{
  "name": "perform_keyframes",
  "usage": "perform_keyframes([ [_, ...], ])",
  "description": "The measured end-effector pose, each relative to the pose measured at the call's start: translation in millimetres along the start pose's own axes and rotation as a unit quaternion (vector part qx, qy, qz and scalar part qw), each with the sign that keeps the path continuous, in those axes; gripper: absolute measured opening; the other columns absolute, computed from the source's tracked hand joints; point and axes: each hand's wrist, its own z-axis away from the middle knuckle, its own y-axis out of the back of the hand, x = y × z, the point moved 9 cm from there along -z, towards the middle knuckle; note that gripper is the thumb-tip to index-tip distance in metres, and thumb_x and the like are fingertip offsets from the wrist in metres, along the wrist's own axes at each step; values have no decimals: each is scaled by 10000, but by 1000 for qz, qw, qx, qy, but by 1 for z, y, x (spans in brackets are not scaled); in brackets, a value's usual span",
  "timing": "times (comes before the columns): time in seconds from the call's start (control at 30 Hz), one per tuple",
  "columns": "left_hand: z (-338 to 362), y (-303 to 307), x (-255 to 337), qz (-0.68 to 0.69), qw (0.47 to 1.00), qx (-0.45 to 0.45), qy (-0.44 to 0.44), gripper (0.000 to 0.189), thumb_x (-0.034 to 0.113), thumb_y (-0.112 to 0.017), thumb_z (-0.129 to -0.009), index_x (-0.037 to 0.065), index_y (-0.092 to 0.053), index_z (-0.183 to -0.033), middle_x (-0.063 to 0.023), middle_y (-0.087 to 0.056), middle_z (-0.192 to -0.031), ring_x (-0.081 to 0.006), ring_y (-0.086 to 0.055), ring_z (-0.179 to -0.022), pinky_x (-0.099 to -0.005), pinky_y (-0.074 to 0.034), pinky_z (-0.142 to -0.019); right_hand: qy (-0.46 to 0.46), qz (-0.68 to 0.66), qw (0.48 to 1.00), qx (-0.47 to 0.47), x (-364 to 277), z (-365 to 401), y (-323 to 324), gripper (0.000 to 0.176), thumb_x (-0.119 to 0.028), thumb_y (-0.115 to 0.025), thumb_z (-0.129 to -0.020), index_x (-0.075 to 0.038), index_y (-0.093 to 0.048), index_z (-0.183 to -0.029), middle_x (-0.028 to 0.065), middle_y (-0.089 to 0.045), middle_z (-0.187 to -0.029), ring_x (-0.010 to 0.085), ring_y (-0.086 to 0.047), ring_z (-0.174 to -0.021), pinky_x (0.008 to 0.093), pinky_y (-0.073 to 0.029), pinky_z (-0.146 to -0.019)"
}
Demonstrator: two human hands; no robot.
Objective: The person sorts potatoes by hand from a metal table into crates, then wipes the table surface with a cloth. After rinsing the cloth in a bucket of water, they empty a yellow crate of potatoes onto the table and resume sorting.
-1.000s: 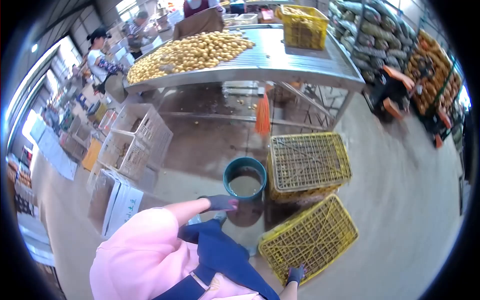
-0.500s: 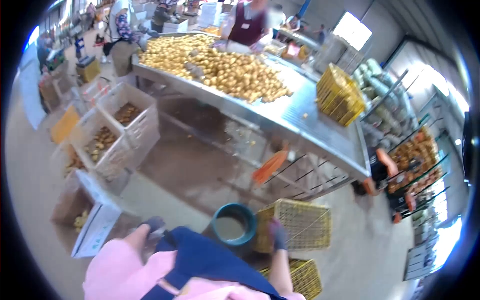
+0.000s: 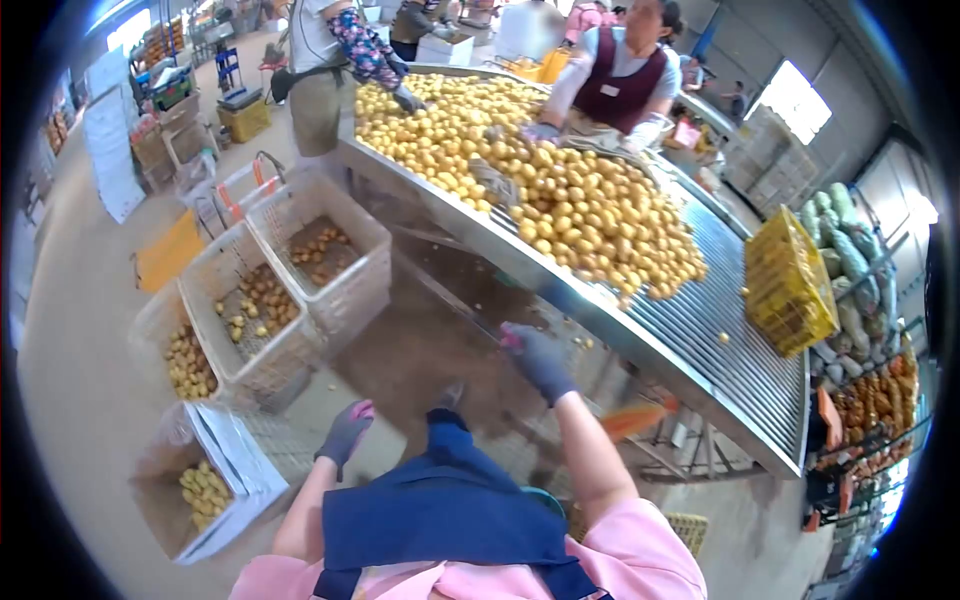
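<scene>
My left hand (image 3: 348, 435), in a grey glove with pink at the fingers, hangs loosely beside the blue apron (image 3: 440, 510), near a white carton (image 3: 245, 455) of potatoes. Nothing shows in it. My right hand (image 3: 538, 362), gloved the same way, reaches forward below the near edge of the metal sorting table (image 3: 660, 345). Its fingers are loosely bent, with nothing visible in them and apart from the table. A large heap of potatoes (image 3: 610, 215) covers much of the slatted top. A grey cloth or glove (image 3: 493, 182) lies among them.
White crates (image 3: 345, 275) with some potatoes stand front left. A yellow crate (image 3: 790, 285) sits on the table's right end. An orange cloth (image 3: 632, 420) hangs beneath it. Co-workers' gloved hands (image 3: 410, 98) work at the far side. Filled sacks (image 3: 850, 240) are stacked at right.
My right hand has left the yellow crate on the floor and moved up and forward. The view has shifted closer to the table. The blue-green bucket is now mostly hidden behind my apron.
</scene>
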Motion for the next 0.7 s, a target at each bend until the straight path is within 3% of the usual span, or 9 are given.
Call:
perform_keyframes([
  [0.17,-117,-23,96,-30,999,14,11,455,164,-561,-873,3,-442,-1282,-42,-565,-1119,-123,-540,-963,-243,-445,-815,30,101,992,66,18,-135,38,327,-167,-572,-831,-76,-602,-1144,130,-632,-1074,252,-614,-977,321,-466,-852],
  [0.2,-132,-37,118,-71,996,7,60,461,185,-556,-882,14,-436,-1293,-44,-553,-1126,-115,-533,-994,-254,-450,-833,-39,-41,997,44,66,-171,27,340,-194,-567,-833,-72,-596,-1149,149,-630,-1067,279,-606,-979,338,-461,-860],
  [0.23,-165,-46,118,-135,991,-17,-4,460,192,-561,-877,29,-445,-1291,-46,-560,-1122,-116,-536,-987,-266,-458,-816,13,108,990,95,28,-184,51,347,-190,-578,-828,-64,-593,-1151,171,-629,-1055,271,-607,-964,332,-461,-855],
  [0.3,-178,-73,201,-151,986,-24,-65,449,218,-579,-859,57,-476,-1265,-80,-580,-1099,-168,-566,-953,-306,-476,-795,6,7,1000,28,41,-244,47,331,-136,-586,-812,-56,-597,-1133,183,-628,-1047,275,-613,-972,334,-474,-830],
  [0.33,-200,-79,232,-274,943,3,-188,445,246,-579,-857,69,-486,-1254,-105,-569,-1119,-218,-555,-982,-331,-460,-832,-15,87,996,-33,34,-272,45,362,-136,-595,-804,-55,-581,-1157,185,-621,-1060,309,-604,-991,353,-477,-832],
  [0.37,-216,-88,251,-393,871,20,-292,442,274,-579,-855,80,-495,-1243,-130,-558,-1139,-269,-545,-1011,-356,-444,-868,87,112,989,50,21,-288,51,344,-189,-560,-809,-101,-569,-1142,152,-616,-1010,358,-586,-903,425,-482,-763],
  [0.53,-278,-109,311,-529,779,106,-320,443,342,-568,-834,124,-512,-1216,-152,-467,-1231,-346,-411,-1152,-450,-323,-979,53,350,934,56,53,-367,22,326,-222,-513,-813,-53,-568,-1086,209,-538,-1112,382,-493,-1038,455,-408,-863],
  [0.63,-333,-119,319,-586,763,45,-270,493,407,-538,-844,161,-487,-1268,-149,-386,-1348,-363,-334,-1230,-519,-223,-1038,108,457,871,145,72,-378,8,305,-277,-577,-794,-135,-572,-1064,185,-539,-996,351,-503,-944,451,-410,-764],
  [0.7,-362,-128,324,-612,712,65,-337,515,436,-515,-849,167,-470,-1286,-147,-368,-1365,-366,-324,-1239,-540,-195,-1041,73,452,884,90,73,-381,11,272,-310,-610,-766,-163,-590,-994,148,-536,-908,330,-512,-854,443,-400,-676],
])
